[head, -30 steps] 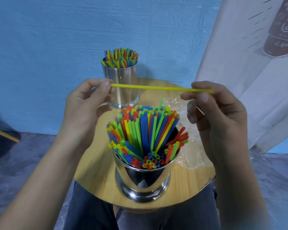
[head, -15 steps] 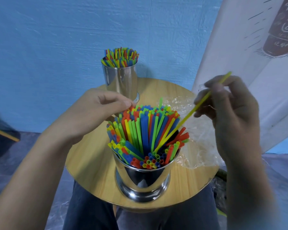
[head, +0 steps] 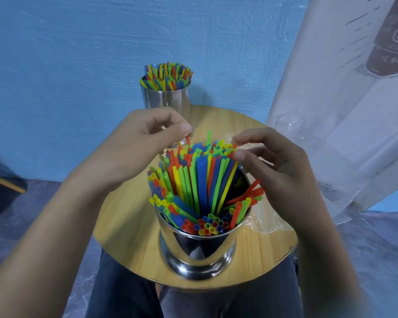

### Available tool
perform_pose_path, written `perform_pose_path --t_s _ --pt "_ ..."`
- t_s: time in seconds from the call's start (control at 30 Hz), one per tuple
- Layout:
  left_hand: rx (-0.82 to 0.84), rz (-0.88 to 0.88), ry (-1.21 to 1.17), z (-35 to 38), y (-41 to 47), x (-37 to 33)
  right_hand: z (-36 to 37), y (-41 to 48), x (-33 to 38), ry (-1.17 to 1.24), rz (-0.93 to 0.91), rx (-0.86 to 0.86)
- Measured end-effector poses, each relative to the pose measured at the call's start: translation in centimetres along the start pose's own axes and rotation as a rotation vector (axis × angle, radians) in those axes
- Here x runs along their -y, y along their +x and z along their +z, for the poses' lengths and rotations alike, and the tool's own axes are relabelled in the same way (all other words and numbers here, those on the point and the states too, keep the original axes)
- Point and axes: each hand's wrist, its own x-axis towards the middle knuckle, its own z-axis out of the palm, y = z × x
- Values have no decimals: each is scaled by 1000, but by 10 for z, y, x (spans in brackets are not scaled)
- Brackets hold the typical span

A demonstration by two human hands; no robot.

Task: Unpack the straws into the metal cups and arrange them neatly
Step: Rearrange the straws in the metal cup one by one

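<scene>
The near metal cup point(head: 198, 251) stands at the front edge of the round wooden table point(head: 124, 226), right below the person, and its straws point(head: 200, 180) are the thing in hand. Their long axes run up and away from the person, so the bundle leans toward the far metal cup point(head: 166, 99), which is already packed and stands upright at the back. Both hands sit at the far, high end of that bundle, one on each flank, about equally near it. The left hand point(head: 138, 148) comes in from the left with its fingers curled and thumb against forefinger just over the leftmost tips. Whether it pinches a straw there I cannot tell. The right hand point(head: 274, 166) reaches in from the right with its fingers loosely spread, and its forefinger point(head: 237, 140) and thumb touch the rightmost tips, which looks more like a touch than a grip. A single green straw point(head: 208, 136) stands proud between the hands, and a few red straws point(head: 251, 191) splay out low on the right, under the right palm. So the right hand seems better placed to gather the strays inward while the left steadies the opposite side. The emptied clear plastic bag point(head: 264, 222) lies on the table to the right of the cup.
</scene>
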Motion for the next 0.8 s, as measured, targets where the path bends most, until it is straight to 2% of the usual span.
perform_pose_path --t_s 0.17,0.3,0.47,0.6,0.8 --pt "-89 101 -28 5 7 2 4 2 0 58 22 31" --pt "-170 183 -144 11 14 -6 6 4 4 71 5 52" --pt "-559 292 -391 2 24 -23 7 8 6 41 -19 43" --pt "-717 267 -624 -7 25 -23 9 8 7 45 -11 28" --pt "-783 193 -774 -9 15 -18 12 9 6 37 -31 -31"
